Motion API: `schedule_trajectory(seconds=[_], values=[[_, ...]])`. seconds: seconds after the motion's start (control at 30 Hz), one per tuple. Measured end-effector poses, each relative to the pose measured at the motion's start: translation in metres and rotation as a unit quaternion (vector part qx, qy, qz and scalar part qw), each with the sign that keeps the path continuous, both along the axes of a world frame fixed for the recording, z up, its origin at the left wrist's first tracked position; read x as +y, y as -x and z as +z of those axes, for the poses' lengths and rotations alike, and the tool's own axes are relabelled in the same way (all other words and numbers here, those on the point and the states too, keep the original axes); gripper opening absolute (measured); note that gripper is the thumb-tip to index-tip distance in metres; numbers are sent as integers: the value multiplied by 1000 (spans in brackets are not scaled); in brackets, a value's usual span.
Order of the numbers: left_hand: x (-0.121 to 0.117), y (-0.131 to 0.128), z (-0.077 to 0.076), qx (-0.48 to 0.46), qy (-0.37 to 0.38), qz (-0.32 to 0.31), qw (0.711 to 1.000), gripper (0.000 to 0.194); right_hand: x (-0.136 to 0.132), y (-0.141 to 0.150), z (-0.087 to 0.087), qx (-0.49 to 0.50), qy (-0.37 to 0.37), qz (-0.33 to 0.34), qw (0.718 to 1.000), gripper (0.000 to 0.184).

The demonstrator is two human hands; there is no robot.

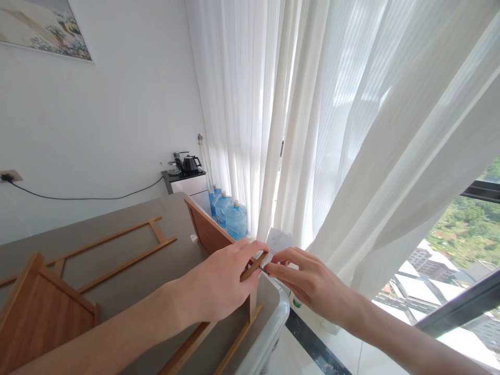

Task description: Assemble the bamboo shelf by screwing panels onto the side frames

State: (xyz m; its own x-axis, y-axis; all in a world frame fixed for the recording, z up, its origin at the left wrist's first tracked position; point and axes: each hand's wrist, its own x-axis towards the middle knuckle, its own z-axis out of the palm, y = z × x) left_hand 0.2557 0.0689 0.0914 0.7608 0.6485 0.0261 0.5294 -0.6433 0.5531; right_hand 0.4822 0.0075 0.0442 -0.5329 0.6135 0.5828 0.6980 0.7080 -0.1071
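My left hand (219, 281) is closed around the end of a wooden frame (253, 266), with the thumb side toward the window. At that end, my right hand (310, 273) pinches a small, thin metal piece that looks like a screw (263, 270), its tip against the wood. The fingertips hide most of it. Beyond my left hand an upright wooden panel (209, 224) stands on the grey tabletop (128, 260), apparently joined to the held frame. Wooden rails (238, 338) of this frame run below my left wrist.
A ladder-like wooden frame (125, 271) and a slatted wooden panel (50, 307) lie to the left. Blue water bottles (236, 221) and a cabinet with a black kettle (191, 163) stand behind the table. White curtains (297, 120) hang by the window on the right.
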Motion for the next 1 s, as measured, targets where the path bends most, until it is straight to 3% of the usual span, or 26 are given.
schedule_trajectory(seconds=[0.2,0.33,0.47,0.57,0.77,1.0], values=[[1,1,-2,-4,4,3,1000,35,0,0,7,-38,-5,0,999,25],[-1,1,2,7,8,8,1000,37,0,2,2,41,96,15,994,23],[-1,-1,6,18,15,7,1000,33,-2,8,-11,145,203,-7,968,18],[-1,-1,3,7,15,6,1000,32,-5,10,-20,190,240,-8,952,19],[-1,0,-2,2,-1,12,1000,33,-6,4,-26,147,162,-7,976,21],[1,0,-2,-11,-12,7,1000,33,1,2,-15,79,78,22,994,23]])
